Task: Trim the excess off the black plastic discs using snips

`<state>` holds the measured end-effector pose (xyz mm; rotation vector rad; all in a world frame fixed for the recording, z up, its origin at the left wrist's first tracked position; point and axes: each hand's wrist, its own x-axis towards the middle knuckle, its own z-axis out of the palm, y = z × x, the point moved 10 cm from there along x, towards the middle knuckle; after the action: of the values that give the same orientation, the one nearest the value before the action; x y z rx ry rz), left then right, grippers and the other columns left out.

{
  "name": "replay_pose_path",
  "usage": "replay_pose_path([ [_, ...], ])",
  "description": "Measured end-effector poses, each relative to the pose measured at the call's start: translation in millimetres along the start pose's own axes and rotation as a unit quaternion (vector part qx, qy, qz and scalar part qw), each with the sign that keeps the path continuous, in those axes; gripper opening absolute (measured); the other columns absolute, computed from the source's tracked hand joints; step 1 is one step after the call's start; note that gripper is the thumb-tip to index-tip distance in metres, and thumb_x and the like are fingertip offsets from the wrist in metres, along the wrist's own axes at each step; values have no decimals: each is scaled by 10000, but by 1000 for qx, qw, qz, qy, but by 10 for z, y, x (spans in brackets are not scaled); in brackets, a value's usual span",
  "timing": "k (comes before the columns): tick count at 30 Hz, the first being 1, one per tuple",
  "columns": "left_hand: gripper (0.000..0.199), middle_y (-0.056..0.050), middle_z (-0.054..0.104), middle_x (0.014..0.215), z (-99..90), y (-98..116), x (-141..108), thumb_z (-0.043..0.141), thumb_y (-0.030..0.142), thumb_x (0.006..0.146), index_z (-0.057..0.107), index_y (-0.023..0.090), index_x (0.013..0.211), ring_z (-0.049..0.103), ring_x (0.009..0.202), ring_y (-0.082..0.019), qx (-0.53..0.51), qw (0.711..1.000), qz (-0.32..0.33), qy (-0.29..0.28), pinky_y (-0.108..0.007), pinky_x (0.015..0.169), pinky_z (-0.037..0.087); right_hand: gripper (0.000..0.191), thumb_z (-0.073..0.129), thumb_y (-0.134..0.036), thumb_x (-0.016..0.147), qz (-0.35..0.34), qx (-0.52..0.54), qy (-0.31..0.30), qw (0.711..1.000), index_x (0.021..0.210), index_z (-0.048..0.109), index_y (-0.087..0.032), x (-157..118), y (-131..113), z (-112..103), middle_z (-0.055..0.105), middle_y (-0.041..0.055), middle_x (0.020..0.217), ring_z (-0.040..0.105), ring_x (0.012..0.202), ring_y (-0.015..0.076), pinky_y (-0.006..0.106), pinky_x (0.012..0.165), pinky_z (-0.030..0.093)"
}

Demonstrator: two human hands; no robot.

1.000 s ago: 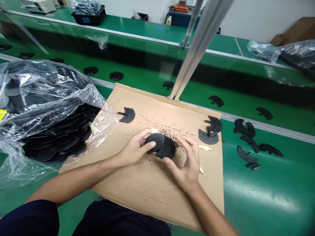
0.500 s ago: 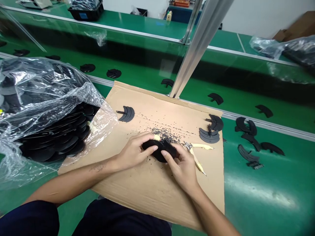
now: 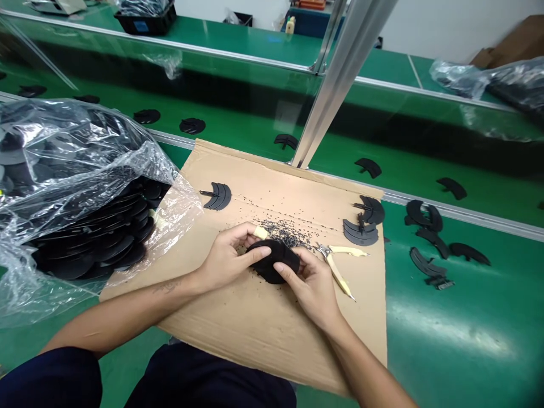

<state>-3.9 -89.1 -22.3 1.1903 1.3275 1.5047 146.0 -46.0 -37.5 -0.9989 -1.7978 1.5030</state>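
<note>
Between my two hands is a black round plastic part [image 3: 272, 260], held over the cardboard sheet [image 3: 238, 334]. My left hand [image 3: 233, 249] pinches its left side, thumb on top, with yellow tape round one fingertip. On the right side, my right hand [image 3: 312, 283] grips the part between thumb and fingers. Just behind it lies a scatter of tiny black plastic bits [image 3: 284, 232]. Yellow-handled nippers [image 3: 335, 263] rest with jaws apart to the right of my right hand, touched by neither hand. The part's underside is hidden.
A clear plastic bag [image 3: 76, 136] full of black discs [image 3: 97, 238] bulges at the left. Curved black pieces [image 3: 219, 195] lie on the cardboard, with several more black pieces [image 3: 425, 263] on the green table [image 3: 450, 340]. A metal post [image 3: 327, 107] rises behind the cardboard.
The black part has tilted so that more of its flat face shows. My left index finger has shifted slightly left along its edge. Both hands still hold it.
</note>
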Motion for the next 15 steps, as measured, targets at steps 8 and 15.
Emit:
replay_pose_path([
  [8, 173, -40, 618, 926, 15, -18, -42, 753, 287, 854, 669, 171, 951, 609, 838, -142, 87, 996, 17, -11, -241, 721, 538, 267, 699, -464, 857, 7, 0, -8, 1000, 845, 629, -207, -23, 18, 37, 549, -17, 693, 501, 599, 127, 228, 519, 435],
  [15, 167, -53, 654, 942, 72, 178, -67, 722, 291, 884, 689, 182, 1005, 608, 869, -163, 163, 980, 111, -27, -288, 773, 541, 280, 637, -425, 915, -30, -51, -20, 998, 752, 579, -204, -46, -52, 81, 512, -24, 653, 481, 593, 123, 229, 519, 411],
])
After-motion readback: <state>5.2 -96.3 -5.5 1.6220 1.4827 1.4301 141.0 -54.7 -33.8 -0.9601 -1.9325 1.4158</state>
